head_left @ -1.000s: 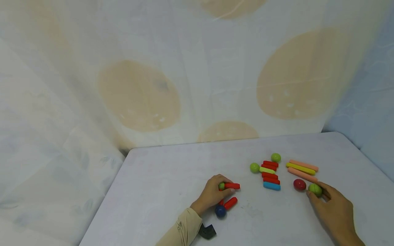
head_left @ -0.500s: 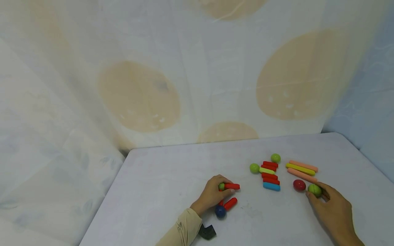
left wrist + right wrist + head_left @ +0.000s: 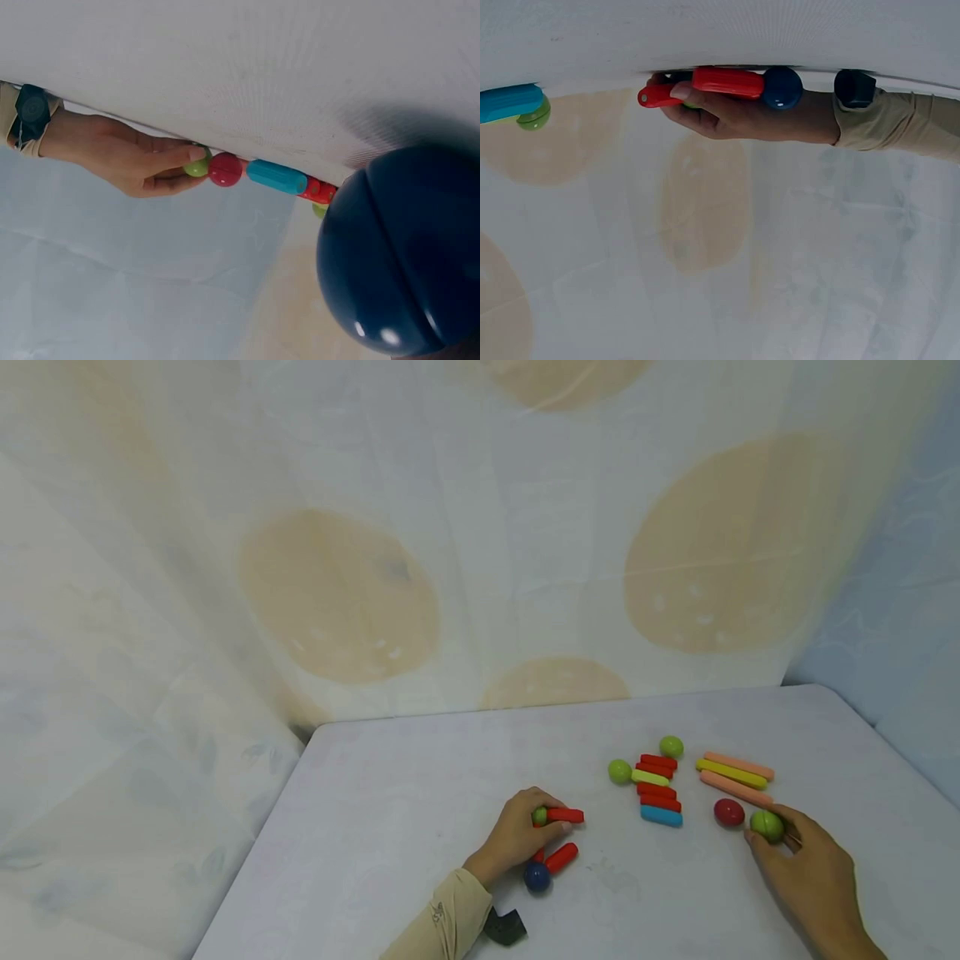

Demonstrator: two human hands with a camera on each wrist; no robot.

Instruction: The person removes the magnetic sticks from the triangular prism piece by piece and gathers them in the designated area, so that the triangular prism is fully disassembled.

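Observation:
My left hand (image 3: 527,823) rests on the white table (image 3: 390,810) and grips a small green ball (image 3: 539,816) with a red stick (image 3: 566,815) joined to it. Just below lie another red stick (image 3: 561,857) and a dark blue ball (image 3: 537,877); that ball fills the left wrist view (image 3: 405,255). My right hand (image 3: 782,842) pinches a green ball (image 3: 767,825) on the table, beside a red ball (image 3: 729,812). The left wrist view shows the right hand (image 3: 127,157) on this ball (image 3: 197,166). The right wrist view shows the left hand (image 3: 735,112) with its stick (image 3: 727,81).
Between the hands lie several short red sticks (image 3: 658,790), a yellow-green stick (image 3: 649,777), a blue stick (image 3: 662,815) and two green balls (image 3: 619,771) (image 3: 671,747). Long pink and yellow sticks (image 3: 733,774) lie behind the right hand. A spotted cloth (image 3: 337,593) hangs behind the table.

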